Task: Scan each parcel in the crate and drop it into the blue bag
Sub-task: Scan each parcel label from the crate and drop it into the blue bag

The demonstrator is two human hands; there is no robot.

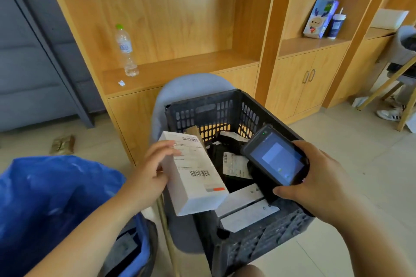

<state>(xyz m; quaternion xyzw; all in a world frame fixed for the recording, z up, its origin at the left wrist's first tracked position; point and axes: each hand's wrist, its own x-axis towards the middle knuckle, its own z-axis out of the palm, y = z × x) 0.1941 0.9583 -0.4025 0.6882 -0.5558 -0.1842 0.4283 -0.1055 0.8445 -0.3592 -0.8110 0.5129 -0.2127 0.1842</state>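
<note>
The scanning step is in hand. At mid-frame the left hand (153, 171) grips a white box (193, 177), fingers curled over its long edge, barcode up, above the crate's (258, 247) left rim. To its right, the right hand (315, 177) clasps the scanner (276, 162). The next move, as I judge it, is to aim the scanner at the barcode, then carry the box to the blue bag (56, 198) at lower left.

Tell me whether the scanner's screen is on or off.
On. The scanner in the right hand shows a lit bluish screen, and a green light glows near its top.
</note>
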